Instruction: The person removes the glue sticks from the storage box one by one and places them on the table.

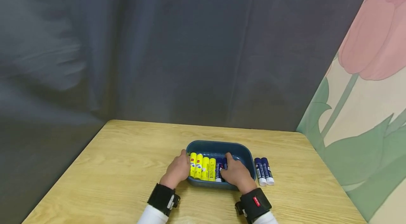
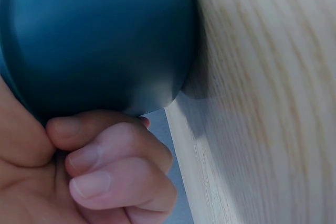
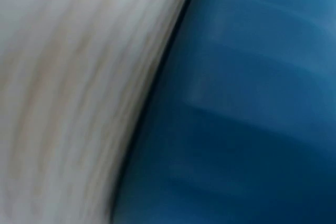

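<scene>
A dark blue rectangular bin [image 1: 242, 150] stands on the table. Inside it, several yellow glue sticks [image 1: 205, 168] lie side by side, followed on the right by a navy glue stick [image 1: 219, 169] with a white end. My left hand [image 1: 178, 168] grips the bin's left side; in the left wrist view its curled fingers [image 2: 123, 182] lie against the outer wall. Reaching into the bin, my right hand [image 1: 236, 173] pinches another navy glue stick [image 1: 225, 163], partly hidden by the fingers. The right wrist view shows only the bin's outer wall [image 3: 252, 108] and table, without the hand.
Two more navy glue sticks [image 1: 264, 171] lie together on the table just right of the bin. The wooden table [image 1: 133, 153] meets a dark curtain [image 1: 190, 58] at the back and a wall painted with a tulip [image 1: 364, 93] on the right.
</scene>
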A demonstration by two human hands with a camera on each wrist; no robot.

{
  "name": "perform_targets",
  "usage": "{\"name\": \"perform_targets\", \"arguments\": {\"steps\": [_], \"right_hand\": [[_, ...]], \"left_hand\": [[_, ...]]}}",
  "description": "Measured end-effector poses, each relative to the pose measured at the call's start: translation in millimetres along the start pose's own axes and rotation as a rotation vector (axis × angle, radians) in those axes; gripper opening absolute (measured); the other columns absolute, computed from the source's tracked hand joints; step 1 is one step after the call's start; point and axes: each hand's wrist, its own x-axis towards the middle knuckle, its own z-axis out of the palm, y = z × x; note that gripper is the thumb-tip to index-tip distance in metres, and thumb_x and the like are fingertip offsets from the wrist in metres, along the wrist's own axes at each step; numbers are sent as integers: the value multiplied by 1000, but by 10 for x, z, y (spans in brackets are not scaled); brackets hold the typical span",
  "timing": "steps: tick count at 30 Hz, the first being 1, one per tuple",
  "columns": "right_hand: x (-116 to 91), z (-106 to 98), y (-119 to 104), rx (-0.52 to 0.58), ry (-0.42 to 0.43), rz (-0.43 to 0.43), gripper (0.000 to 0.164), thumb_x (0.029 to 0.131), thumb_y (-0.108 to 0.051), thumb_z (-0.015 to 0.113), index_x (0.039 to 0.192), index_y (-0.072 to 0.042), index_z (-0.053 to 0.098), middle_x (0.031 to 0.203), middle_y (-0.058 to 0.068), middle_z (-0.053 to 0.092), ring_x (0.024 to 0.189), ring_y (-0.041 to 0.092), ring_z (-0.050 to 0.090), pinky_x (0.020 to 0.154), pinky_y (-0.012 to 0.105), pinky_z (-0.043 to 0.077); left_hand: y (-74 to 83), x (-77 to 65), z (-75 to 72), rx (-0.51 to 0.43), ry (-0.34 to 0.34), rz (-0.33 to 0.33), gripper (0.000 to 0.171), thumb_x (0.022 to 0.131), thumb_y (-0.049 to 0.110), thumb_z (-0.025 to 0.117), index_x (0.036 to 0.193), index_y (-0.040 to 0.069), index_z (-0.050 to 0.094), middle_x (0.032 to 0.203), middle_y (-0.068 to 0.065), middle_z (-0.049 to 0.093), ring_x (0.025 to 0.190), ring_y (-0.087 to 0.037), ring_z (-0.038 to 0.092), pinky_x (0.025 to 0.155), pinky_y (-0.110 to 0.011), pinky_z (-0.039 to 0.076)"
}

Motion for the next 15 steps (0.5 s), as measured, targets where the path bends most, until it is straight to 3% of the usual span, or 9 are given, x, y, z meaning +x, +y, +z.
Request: {"name": "perform_targets", "arguments": {"steps": [15], "right_hand": [[0,-1,-1,-16,40,-31,64,80,-25,64,135,-6,39,119,24,57,83,27,54,74,53,50]], "left_hand": [[-9,-4,-4,0,8,-4,40,100,20,33,131,-5,32,69,-9,50,54,-19,47,46,-31,36]]}}
